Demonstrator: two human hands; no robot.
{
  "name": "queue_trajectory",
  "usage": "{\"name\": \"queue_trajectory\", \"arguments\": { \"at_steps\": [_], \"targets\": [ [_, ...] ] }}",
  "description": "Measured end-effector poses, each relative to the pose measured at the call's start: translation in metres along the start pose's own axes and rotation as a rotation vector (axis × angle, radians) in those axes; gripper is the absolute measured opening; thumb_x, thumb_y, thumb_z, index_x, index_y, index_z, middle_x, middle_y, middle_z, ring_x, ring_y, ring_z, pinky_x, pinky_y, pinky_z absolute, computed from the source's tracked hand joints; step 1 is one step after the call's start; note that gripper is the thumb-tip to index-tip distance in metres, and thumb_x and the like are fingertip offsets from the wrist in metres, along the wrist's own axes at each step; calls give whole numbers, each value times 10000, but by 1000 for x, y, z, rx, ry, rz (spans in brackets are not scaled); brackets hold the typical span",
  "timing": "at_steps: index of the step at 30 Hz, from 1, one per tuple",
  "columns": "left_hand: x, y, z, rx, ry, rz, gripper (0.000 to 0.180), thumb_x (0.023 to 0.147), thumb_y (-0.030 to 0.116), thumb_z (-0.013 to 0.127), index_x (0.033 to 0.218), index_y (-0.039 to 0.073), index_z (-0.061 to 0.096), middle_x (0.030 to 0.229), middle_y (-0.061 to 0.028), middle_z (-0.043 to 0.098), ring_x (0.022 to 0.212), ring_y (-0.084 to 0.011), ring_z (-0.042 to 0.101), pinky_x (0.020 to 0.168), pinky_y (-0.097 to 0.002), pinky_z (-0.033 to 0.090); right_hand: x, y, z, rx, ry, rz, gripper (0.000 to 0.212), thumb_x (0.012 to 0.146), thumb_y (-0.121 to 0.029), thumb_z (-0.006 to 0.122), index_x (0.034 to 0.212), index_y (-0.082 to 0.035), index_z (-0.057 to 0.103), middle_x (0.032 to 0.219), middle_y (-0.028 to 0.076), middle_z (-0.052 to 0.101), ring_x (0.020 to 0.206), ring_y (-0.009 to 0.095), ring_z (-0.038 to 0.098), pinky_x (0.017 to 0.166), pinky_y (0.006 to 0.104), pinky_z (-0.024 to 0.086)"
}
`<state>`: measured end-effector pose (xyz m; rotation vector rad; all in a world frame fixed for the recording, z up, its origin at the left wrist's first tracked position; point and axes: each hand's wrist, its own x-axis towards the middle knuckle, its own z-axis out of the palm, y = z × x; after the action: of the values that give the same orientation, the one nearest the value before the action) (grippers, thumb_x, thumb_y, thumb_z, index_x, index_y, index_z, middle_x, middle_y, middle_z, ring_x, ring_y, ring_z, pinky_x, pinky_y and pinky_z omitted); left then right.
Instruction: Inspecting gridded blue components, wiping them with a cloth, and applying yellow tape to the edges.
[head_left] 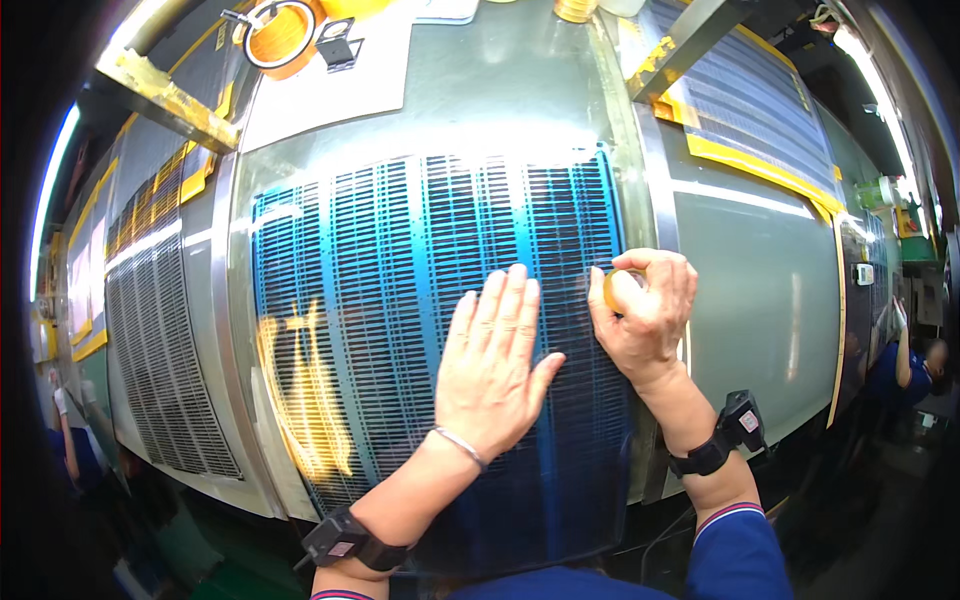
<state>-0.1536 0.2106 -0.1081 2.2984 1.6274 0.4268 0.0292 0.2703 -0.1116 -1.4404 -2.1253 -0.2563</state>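
A large blue film sheet (380,300) with rows of dark, narrow slots lies on a glossy grey-green work surface (500,90). My left hand (490,375) rests palm down near the middle of the sheet, fingers straight and thumb spread. At the sheet's right edge, my right hand (650,325) is curled around a small roll of yellow tape (612,292). Its thumb and forefinger are at the roll, and the palm hides part of it. Yellow light glares off the sheet's left side.
A large orange tape roll (290,68) and a small black folding stand-like piece (338,45) sit at the far left by a white sheet (350,95). Metal bars flank the surface. Patterned sheets (165,330) lie on the neighbouring surfaces. Another person (900,365) is at the far right.
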Motion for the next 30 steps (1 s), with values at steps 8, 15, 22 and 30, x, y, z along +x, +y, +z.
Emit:
{"name": "queue_trajectory", "arguments": {
  "at_steps": [8,15,22,30],
  "targets": [
    [39,10,-5,-343,280,133,265,866,72,670,1111,-28,672,1151,-174,677,1115,-318,634,984,-418,481,0,2,1,40,35,17,165,771,-153,745,661,-103,631,891,18,596,882,223,562,852,392,405],
    [92,2,-12,-1057,-259,-565,203,893,70,694,958,-64,556,689,-147,680,537,-178,684,441,-262,553,-3,8,-5,99,-32,43,133,725,-166,733,688,-95,626,931,23,595,921,232,556,881,409,404],
    [98,-2,-12,-1201,-294,-671,211,881,75,714,951,-58,565,719,-170,689,567,-206,700,472,-273,578,1,21,-10,246,-50,-50,130,683,-125,748,717,-87,629,984,14,642,975,229,575,924,426,402],
    [100,2,-17,-1178,-280,-713,128,846,8,668,891,-74,580,718,-174,696,599,-208,713,506,-292,600,7,51,-5,437,-122,-369,106,725,-65,758,690,-91,661,923,-53,691,975,143,616,1008,396,383]
  ]
}}
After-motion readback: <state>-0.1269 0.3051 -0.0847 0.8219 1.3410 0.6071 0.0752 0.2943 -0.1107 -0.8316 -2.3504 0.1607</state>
